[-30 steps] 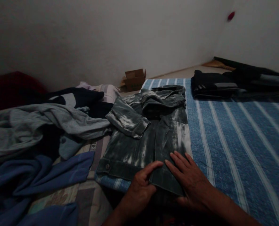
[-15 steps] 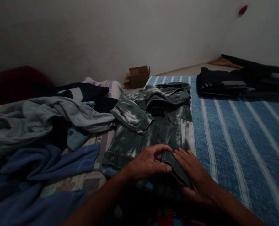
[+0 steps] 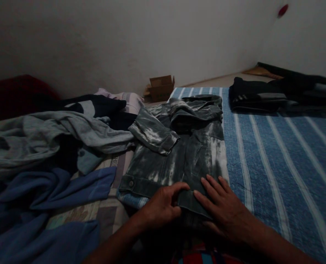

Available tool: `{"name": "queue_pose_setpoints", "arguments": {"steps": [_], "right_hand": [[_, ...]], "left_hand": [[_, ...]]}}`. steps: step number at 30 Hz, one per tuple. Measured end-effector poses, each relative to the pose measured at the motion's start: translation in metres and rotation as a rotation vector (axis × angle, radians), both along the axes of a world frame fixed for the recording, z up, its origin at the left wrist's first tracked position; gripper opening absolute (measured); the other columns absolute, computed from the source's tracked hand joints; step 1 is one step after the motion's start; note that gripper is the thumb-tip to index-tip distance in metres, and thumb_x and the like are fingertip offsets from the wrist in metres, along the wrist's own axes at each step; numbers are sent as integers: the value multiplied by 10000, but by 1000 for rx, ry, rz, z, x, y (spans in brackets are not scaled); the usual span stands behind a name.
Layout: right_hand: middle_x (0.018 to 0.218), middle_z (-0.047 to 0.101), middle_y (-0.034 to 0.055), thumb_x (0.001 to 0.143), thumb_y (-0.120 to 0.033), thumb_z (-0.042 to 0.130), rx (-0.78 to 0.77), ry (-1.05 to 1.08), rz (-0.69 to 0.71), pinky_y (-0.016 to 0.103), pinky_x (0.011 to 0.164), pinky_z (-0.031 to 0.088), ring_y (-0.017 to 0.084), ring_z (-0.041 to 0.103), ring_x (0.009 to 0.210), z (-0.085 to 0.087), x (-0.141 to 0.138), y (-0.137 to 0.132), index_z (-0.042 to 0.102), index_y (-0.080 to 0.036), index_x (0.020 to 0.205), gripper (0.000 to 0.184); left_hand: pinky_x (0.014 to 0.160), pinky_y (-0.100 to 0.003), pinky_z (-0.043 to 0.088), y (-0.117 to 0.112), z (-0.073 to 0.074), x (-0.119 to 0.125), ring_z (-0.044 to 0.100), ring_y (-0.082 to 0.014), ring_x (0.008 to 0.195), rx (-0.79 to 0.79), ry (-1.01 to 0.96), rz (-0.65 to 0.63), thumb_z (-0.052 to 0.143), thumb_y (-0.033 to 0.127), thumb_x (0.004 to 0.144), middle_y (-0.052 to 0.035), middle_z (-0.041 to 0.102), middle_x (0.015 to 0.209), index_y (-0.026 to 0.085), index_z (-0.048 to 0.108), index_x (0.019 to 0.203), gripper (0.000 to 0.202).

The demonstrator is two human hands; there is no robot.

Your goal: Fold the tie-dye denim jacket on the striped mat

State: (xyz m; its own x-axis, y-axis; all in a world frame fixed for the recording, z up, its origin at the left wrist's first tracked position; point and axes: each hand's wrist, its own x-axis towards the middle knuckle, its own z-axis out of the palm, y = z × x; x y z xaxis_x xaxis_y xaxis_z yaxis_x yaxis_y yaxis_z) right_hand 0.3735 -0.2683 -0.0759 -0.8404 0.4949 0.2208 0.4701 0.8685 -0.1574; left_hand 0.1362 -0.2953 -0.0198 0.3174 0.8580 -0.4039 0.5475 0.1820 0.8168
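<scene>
A washed grey-green denim jacket (image 3: 176, 154) lies folded on a blue striped bedcover (image 3: 284, 157), collar toward the wall and one sleeve laid across its front. My left hand (image 3: 163, 205) rests on the jacket's near hem, fingers curled and pinching the fabric edge. My right hand (image 3: 220, 211) lies flat on the hem just to the right, fingers stretched out and pressing the cloth down.
A heap of loose clothes, grey (image 3: 50, 135) and blue (image 3: 55, 190), covers the bed's left side. Folded dark garments (image 3: 262, 97) are stacked at the far right. A small cardboard box (image 3: 161, 87) stands on the floor by the wall.
My left hand had lifted a fold of the hem half a second ago; now the hem lies flatter and both hands have slid slightly back toward me.
</scene>
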Motion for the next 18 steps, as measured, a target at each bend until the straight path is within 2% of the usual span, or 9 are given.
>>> {"name": "queue_pose_setpoints", "arguments": {"steps": [3,6,9,11,14,18], "right_hand": [[1417,386,209,847,-374,597,79,14,8,627,1001,316,390,300,1326,-2,-2,-3,411,-166,1396,616],[1398,422,191,891,-269,515,146,44,20,592,1009,346,364,324,1319,-7,-2,-6,423,-121,1379,519],[1379,441,197,886,-168,465,178,51,17,578,1005,365,361,343,1309,-10,-3,-8,439,-93,1359,480],[1384,429,210,879,-151,469,180,36,7,577,1003,370,369,335,1313,-8,-4,-11,437,-81,1355,483],[1408,393,216,883,-238,523,144,1,39,599,983,376,392,318,1318,-1,-7,-14,400,-134,1391,533],[1398,390,233,853,-371,606,85,-41,83,621,928,400,421,362,1282,7,-11,-15,351,-214,1423,644]], "left_hand": [[747,-245,451,-3,0,0,600,-163,859,77,74,-39,506,91,639,-13,643,1041,188,523,1215,584],[792,-258,464,-8,-4,0,604,-177,914,160,141,-95,519,111,663,-23,637,1092,206,494,1253,599],[896,-332,454,-14,-11,-2,561,-216,1027,314,268,-175,527,118,663,-63,586,1186,215,411,1335,689],[910,-380,451,-17,-14,-4,532,-238,1050,410,389,-233,505,91,652,-86,564,1176,209,356,1374,747],[891,-398,459,-19,-13,-3,512,-249,1047,474,507,-286,500,72,651,-93,542,1154,209,321,1388,771],[905,-410,446,-19,-13,-3,495,-262,1058,510,548,-305,559,143,713,-111,519,1175,190,307,1389,723]]}}
